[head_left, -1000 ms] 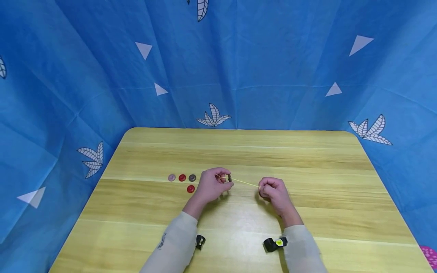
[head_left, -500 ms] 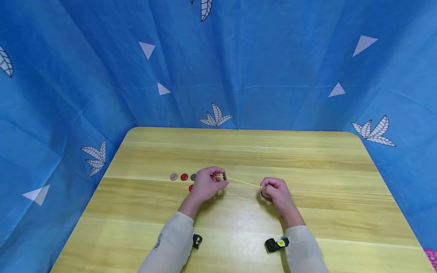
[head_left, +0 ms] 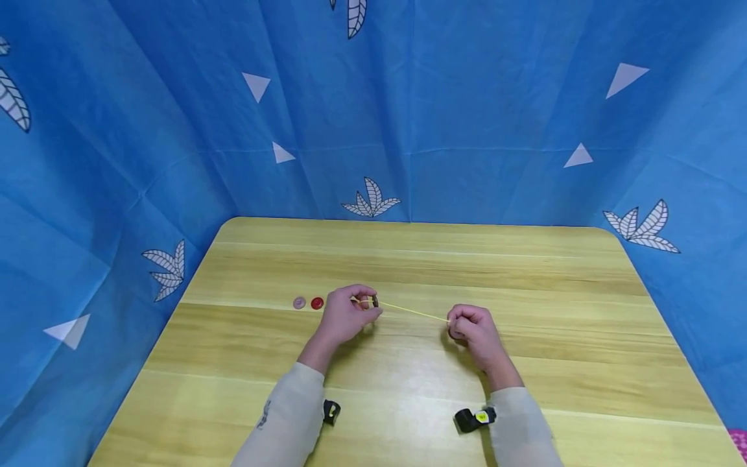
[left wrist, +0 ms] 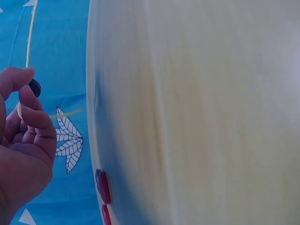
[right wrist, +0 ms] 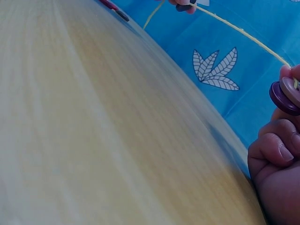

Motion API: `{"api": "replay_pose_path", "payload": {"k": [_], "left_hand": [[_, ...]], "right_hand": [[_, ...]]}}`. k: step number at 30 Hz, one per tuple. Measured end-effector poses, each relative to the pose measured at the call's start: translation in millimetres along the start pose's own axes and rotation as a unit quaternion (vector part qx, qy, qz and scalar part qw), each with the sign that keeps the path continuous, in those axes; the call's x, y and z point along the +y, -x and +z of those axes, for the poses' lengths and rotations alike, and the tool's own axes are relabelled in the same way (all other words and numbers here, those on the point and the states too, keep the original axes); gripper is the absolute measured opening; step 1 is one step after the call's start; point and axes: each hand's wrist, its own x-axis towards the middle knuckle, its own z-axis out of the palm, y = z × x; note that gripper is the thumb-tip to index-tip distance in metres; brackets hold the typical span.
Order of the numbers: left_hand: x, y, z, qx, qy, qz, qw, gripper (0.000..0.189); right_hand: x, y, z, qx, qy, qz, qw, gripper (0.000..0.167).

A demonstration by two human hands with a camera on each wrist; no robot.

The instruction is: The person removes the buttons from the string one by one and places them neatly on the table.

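Observation:
A yellow string (head_left: 414, 312) stretches between my two hands above the table. My left hand (head_left: 344, 314) pinches a dark button (head_left: 375, 301) on the string between thumb and fingers, and a loose end of string trails past the fingers in the left wrist view. On the other side, my right hand (head_left: 475, 331) grips the string with its fingers curled in. A dark purple button (right wrist: 280, 98) and a mauve button (right wrist: 291, 90) hang together on the string at the right thumb and fingertip.
On the wooden table (head_left: 525, 279), a lilac button (head_left: 299, 303) and a red button (head_left: 317, 303) lie left of my left hand. Black wrist straps (head_left: 467, 420) jut from the sleeves. A blue patterned curtain (head_left: 467, 130) surrounds the back and sides.
My left hand has drawn leftward with the dark button, lengthening the string between the hands. It now covers the grey button and the lower red button. My right hand has stayed nearly still.

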Motion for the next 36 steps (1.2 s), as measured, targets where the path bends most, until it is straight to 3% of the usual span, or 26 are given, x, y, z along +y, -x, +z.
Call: {"api": "replay_pose_path", "payload": {"k": [15, 24, 32, 36], "left_hand": [[-7.3, 6.9, -25.9, 0.045, 0.010, -0.025, 0.9986, 0.030], [-11.2, 9.3, -36.8, 0.073, -0.015, -0.024, 0.9969, 0.027], [-14.9, 12.8, -46.6, 0.084, -0.001, -0.055, 0.9950, 0.028], [-17.9, 14.9, -53.5, 0.093, -0.023, -0.047, 0.9943, 0.028]], "right_hand": [[0, -2.3, 4, 0.007, -0.009, 0.006, 0.9999, 0.009], [0, -0.7, 1, 0.002, -0.003, -0.006, 1.0000, 0.010], [0, 0.3, 1, 0.003, -0.006, -0.008, 0.9999, 0.010], [0, 0.5, 2, 0.005, -0.012, -0.006, 0.9999, 0.009]]}}
